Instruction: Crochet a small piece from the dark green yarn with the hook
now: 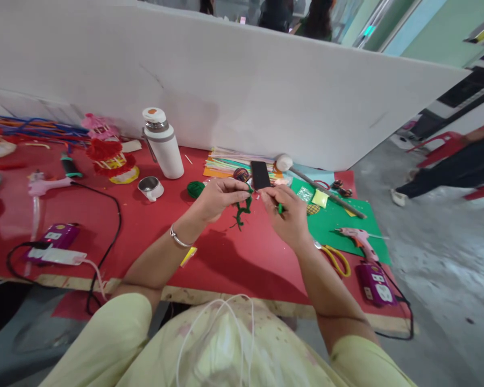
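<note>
Over the middle of the red table, my left hand pinches a piece of green crochet work, which dangles below the fingertips. Close by on the right, my right hand is closed around a thin tool with a green handle, its tip near the left fingertips. A green yarn ball lies left of my left hand. Behind the hands are a multicoloured yarn ball and a black phone.
A white thermos and its metal cup stand at the left. Yellow-handled scissors, a pink glue gun and a purple power strip lie right. A white partition rises behind; a person's legs show at far right.
</note>
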{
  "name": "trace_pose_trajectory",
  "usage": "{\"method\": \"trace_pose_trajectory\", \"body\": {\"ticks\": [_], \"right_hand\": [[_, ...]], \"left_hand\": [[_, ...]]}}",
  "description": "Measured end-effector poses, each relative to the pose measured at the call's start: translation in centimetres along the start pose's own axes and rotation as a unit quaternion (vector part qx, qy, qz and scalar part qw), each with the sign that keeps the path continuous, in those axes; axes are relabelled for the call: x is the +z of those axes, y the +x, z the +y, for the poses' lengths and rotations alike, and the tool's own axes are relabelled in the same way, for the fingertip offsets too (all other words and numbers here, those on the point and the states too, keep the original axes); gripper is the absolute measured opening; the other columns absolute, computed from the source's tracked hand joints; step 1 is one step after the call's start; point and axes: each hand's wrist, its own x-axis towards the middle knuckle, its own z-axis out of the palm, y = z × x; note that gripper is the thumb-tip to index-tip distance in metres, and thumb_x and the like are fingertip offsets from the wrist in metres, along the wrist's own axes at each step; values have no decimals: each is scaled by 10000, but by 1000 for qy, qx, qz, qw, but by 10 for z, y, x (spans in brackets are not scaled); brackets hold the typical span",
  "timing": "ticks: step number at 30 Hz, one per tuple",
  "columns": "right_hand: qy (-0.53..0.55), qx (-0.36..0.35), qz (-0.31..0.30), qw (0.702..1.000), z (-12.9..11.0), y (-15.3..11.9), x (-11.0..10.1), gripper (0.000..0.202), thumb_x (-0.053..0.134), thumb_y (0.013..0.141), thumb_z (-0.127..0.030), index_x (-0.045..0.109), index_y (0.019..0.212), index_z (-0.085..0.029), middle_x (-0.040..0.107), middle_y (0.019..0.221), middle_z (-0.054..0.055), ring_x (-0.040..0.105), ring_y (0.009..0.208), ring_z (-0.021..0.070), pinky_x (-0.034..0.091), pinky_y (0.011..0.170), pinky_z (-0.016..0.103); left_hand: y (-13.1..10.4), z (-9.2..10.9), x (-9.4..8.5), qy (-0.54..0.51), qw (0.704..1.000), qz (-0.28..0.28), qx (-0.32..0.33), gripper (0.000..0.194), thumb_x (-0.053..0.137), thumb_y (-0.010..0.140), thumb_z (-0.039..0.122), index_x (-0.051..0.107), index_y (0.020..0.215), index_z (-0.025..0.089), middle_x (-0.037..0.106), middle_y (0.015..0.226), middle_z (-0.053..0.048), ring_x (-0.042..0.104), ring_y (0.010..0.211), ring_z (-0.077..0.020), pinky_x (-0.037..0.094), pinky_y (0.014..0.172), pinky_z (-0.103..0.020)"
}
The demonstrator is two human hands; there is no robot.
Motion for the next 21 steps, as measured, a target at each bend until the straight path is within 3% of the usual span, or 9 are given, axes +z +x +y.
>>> {"method": "trace_pose_trajectory", "body": {"ticks": [4,11,21], "right_hand": [[10,-17,29,999,0,0,14,138,647,1028,-254,783,1055,-245,813,955,67,751,826,184,597,733,321],[7,-11,23,1000,-2,3,16,147,646,1033,-269,790,1049,-246,850,972,69,792,845,195,632,762,336],[-34,-38,20,999,2,2,19,102,646,1006,-221,745,988,-240,812,873,34,740,758,167,558,686,301]], "left_hand": [[-3,-2,2,57,997,23,55,197,917,688,307,844,814,175,745,782,-29,616,706,-128,510,688,-278],[-5,-3,2,140,982,41,116,147,840,766,319,843,840,192,780,826,-44,675,797,-177,550,746,-301],[-8,-3,4,162,978,25,126,134,808,806,310,820,823,177,727,765,-36,619,747,-159,509,717,-295]]}}
